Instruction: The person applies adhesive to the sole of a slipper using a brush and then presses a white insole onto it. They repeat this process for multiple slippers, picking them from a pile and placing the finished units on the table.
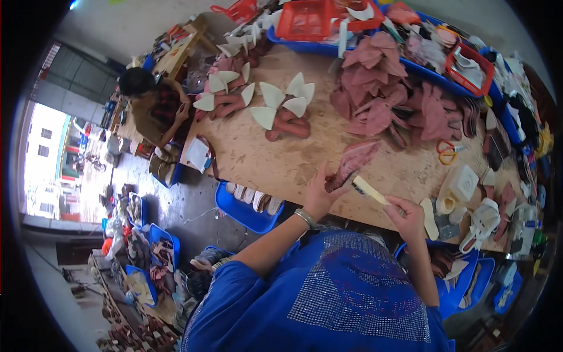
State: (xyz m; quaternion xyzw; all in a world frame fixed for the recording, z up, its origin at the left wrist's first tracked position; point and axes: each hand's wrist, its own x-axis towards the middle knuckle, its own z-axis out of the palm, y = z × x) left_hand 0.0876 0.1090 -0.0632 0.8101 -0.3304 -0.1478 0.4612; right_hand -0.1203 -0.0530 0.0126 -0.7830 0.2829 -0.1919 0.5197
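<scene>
My left hand (pixel 319 190) is closed on a pinkish-red shoe upper piece (pixel 359 157), which stands tilted above the table's near edge. In my right hand (pixel 406 216) is a brush (pixel 373 191) with a pale yellow handle, pinched near its end. The brush's dark bristles point toward the shoe upper piece, close to its lower end; I cannot tell whether they touch. A white plastic container (pixel 460 186) with an open mouth stands to the right of my right hand. Orange-handled scissors (pixel 448 153) lie farther back on the wooden table (pixel 252 158).
Pink upper pieces are piled (pixel 375 82) at the back. Pairs of pink parts with white stiffeners (pixel 284 105) stand left of them. Blue trays (pixel 469 88) hold red baskets (pixel 302 20). A blue bin (pixel 249 214) sits below the table edge. Another person (pixel 155 108) works at left.
</scene>
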